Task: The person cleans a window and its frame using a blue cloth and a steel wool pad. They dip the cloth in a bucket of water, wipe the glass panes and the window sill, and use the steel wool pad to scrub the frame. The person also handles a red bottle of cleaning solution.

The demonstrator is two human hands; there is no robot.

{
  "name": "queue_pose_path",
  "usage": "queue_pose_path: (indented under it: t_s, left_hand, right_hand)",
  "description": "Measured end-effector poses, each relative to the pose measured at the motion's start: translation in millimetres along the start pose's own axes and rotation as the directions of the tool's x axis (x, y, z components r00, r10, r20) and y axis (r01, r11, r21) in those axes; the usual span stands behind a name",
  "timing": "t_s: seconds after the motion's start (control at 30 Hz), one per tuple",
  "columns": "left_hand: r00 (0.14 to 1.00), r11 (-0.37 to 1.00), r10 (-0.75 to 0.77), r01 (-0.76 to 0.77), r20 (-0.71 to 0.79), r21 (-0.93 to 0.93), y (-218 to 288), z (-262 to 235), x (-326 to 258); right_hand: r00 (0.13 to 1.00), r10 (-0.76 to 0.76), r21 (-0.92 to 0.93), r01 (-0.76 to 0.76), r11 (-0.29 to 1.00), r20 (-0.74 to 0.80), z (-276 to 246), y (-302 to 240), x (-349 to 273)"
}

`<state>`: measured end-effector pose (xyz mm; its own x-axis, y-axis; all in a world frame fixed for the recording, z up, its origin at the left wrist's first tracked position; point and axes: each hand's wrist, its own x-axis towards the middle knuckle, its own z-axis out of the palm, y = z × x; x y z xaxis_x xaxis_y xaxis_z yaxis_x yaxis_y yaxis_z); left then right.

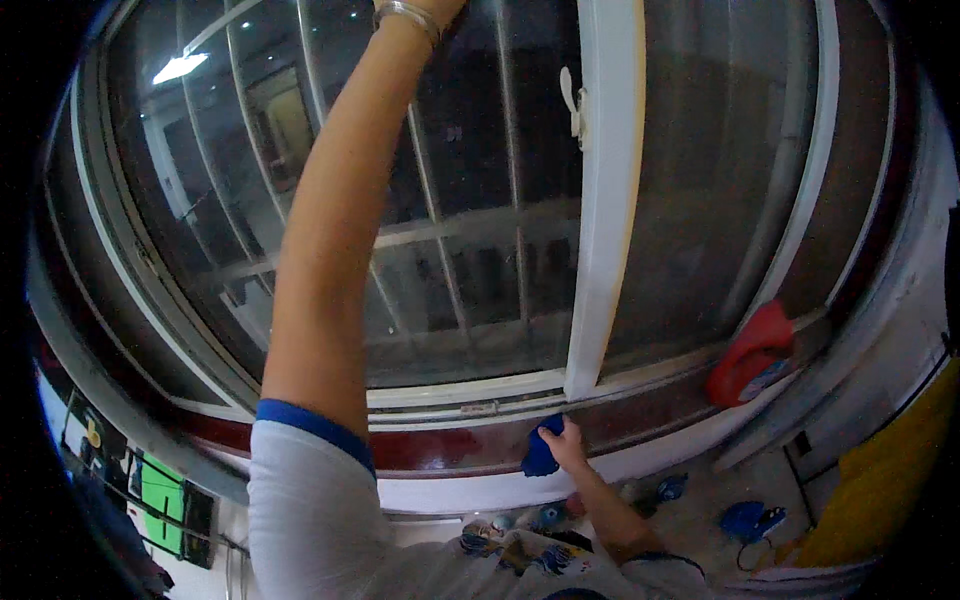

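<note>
My left arm reaches up across the sliding window [470, 290]. Only the edge of my left hand [440, 10] shows at the top of the picture, above a silver bracelet [408, 14]; its fingers are out of sight. Lower down, my right hand [570, 445] is closed on a blue cloth [541, 456], held at the dark red window sill [430, 450]. A white latch [573, 105] sits on the upright window frame [605, 200] in the middle.
A red plastic bottle [750, 355] stands on the sill to the right. Metal bars [420, 180] run behind the glass. Below lie blue items [748, 522] on the floor and a yellow cloth-like surface [885, 480]. A green panel [160, 505] is at the lower left.
</note>
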<state>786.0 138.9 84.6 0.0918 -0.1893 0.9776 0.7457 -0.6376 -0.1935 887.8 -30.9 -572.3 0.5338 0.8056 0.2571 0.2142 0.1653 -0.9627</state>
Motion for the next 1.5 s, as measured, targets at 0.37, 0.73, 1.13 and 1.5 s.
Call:
queue_pose_path:
  t_s: [0.37, 0.73, 1.13, 1.5]
  left_hand:
    - [0.991, 0.985, 0.105, -0.092, 0.085, -0.144, 20.0, 15.0, -52.1]
    - [0.960, 0.945, 0.252, -0.216, 0.123, -0.245, 43.6, 1.0, -164.4]
    - [0.985, 0.976, 0.167, -0.158, 0.045, -0.152, 15.1, 1.7, -158.6]
    - [0.997, 0.997, 0.063, -0.061, 0.037, -0.050, 21.1, 8.6, -127.6]
  right_hand:
    - [0.999, 0.049, -0.026, -0.049, 0.998, -0.007, -2.5, -9.4, 0.5]
    - [0.984, 0.176, 0.025, -0.175, 0.984, -0.015, -10.8, 5.3, 5.0]
    - [0.977, 0.210, 0.101, -0.208, 0.973, -0.017, -8.2, -22.0, -1.9]
    - [0.988, 0.149, -0.025, -0.150, 0.988, -0.042, -9.6, -12.6, -0.9]
